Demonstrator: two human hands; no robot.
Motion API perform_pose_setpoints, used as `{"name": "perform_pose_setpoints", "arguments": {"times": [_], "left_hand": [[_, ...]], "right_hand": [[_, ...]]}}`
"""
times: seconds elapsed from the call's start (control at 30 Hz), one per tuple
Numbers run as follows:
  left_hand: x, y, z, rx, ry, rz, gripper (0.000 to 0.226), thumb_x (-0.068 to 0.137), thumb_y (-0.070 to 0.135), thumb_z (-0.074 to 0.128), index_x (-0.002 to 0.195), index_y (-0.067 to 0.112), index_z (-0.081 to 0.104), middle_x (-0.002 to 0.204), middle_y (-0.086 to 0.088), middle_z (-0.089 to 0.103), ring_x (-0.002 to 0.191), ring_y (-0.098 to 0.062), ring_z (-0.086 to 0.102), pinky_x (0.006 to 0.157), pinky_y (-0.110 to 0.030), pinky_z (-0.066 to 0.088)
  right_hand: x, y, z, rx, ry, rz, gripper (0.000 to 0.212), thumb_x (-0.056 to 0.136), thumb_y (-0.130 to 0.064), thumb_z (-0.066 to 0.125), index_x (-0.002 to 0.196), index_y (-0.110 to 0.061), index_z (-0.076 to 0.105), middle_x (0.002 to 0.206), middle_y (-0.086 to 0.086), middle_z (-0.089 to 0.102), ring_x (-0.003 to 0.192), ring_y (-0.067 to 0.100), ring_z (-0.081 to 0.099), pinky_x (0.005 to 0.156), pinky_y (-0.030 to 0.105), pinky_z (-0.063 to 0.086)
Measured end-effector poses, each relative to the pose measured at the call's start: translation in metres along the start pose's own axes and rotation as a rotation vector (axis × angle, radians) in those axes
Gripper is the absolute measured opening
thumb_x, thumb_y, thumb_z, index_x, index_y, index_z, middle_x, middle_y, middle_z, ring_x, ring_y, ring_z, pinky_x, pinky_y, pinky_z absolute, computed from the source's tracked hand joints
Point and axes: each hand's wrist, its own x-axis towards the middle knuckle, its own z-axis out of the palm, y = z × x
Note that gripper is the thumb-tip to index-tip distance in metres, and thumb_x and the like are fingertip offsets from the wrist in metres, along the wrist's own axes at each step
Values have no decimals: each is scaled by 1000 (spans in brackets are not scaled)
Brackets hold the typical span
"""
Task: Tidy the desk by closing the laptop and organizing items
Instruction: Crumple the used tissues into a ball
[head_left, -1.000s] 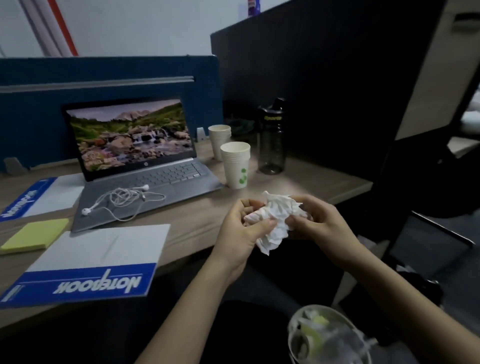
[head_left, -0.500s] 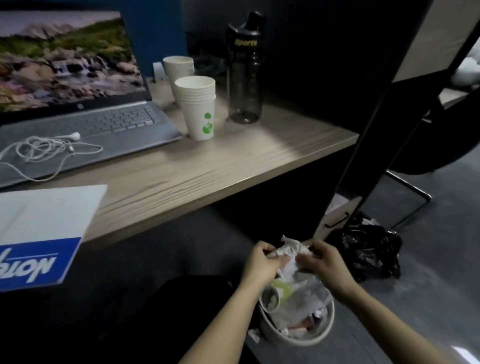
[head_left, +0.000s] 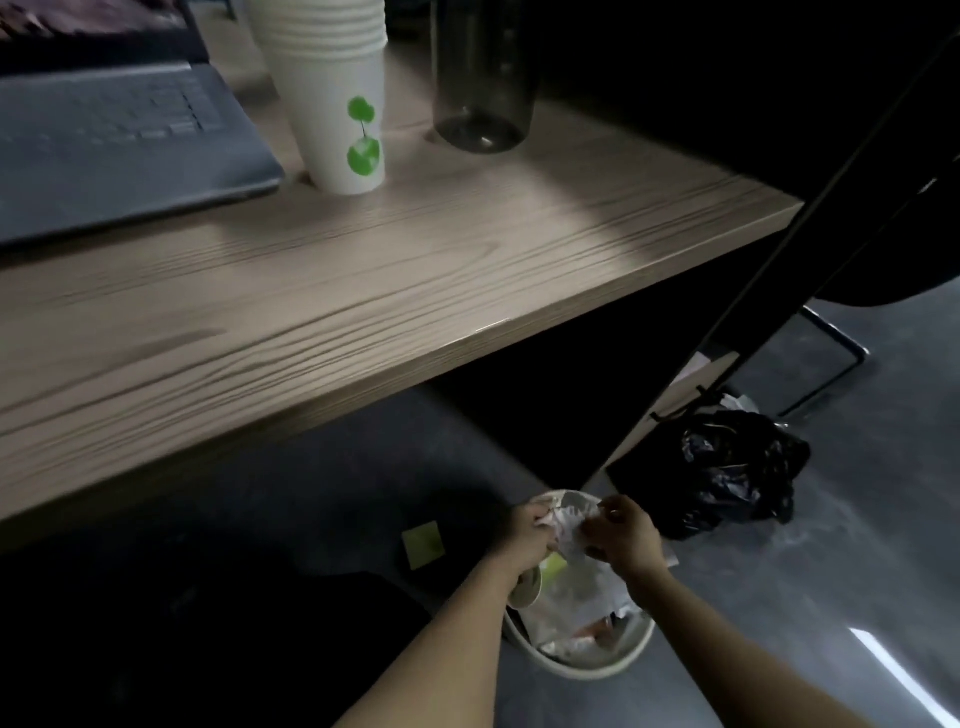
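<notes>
Crumpled white tissue paper (head_left: 569, 525) sits low in the frame, right of centre, pinched between both hands directly above a round white waste bin (head_left: 597, 667) full of plastic and paper scraps on the grey floor. Left hand (head_left: 527, 535) curls its fingers around the wad's left side; right hand (head_left: 621, 535) grips the right side with bent fingers. Along the upper half runs the light wood-grain desk (head_left: 322, 291), carrying an open grey laptop (head_left: 119, 150) at upper left, a stack of white paper cups with green dots (head_left: 332, 98) beside it, and a dark translucent bottle (head_left: 483, 78). A yellow-green sticky note (head_left: 424, 544) lies on the floor left of the bin; a black plastic bag (head_left: 727, 473) sits to its right.
</notes>
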Motion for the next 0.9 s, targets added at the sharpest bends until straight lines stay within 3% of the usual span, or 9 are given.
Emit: {"name": "perform_pose_setpoints", "arguments": {"times": [0.07,0.13,0.23,0.33,0.4,0.47,0.57,0.73,0.9], "left_hand": [[8,-6,3,-40,-75,-12,19,92,1,55,80,12,63,56,9,55,59,-13,53,53,-20,37],[16,-11,1,-91,-110,-72,17,95,8,54,105,17,64,86,-3,64,86,-22,63,68,-23,44],[18,-12,-5,-188,-50,-142,28,97,-3,45,82,17,57,69,0,62,62,-6,64,56,-15,46],[18,-8,-11,-188,-12,-185,33,98,-8,37,77,15,50,76,-11,55,67,-18,53,59,-25,39],[14,-4,-15,-188,2,-174,23,99,-5,35,99,9,53,91,-12,49,75,-17,48,61,-26,37],[13,-5,-21,-183,26,-149,25,100,-1,35,116,10,51,105,-11,48,93,-17,47,73,-25,41],[12,-3,-26,-128,40,-74,17,101,-2,35,105,8,48,110,-11,48,99,-17,45,77,-24,38],[-1,12,-36,-34,112,85,24,96,1,51,115,0,66,109,-7,60,99,-11,50,69,-12,39],[-31,27,-51,5,177,162,35,92,2,55,126,6,62,124,-13,65,112,-24,61,83,-17,45]], "right_hand": [[15,11,1,-66,7,19,17,76,-6,73,84,-18,63,84,16,69,73,29,72,58,40,61],[27,21,6,-135,-10,15,17,78,-7,73,88,-18,64,81,12,70,69,25,73,61,43,62],[38,37,15,-220,-62,-3,15,85,-2,67,96,-13,65,81,7,71,61,13,71,58,38,61],[45,50,21,-386,-78,27,25,88,-20,68,113,-21,66,104,12,68,85,28,70,81,47,58],[49,52,20,-639,-88,-30,36,88,-30,67,123,-24,63,118,12,66,105,32,64,94,43,51],[48,46,21,-804,-91,-132,42,89,-32,64,130,-22,59,127,8,63,114,30,59,98,41,47],[38,35,21,-924,-32,-229,50,86,-37,68,133,-23,56,136,7,54,122,32,49,96,44,46],[16,11,11,-952,-67,-341,50,85,-37,70,133,-26,58,140,3,51,125,31,46,95,39,43],[-11,-17,6,-763,-120,-466,38,85,-25,74,121,-16,66,124,6,65,106,24,63,89,38,51]]}}
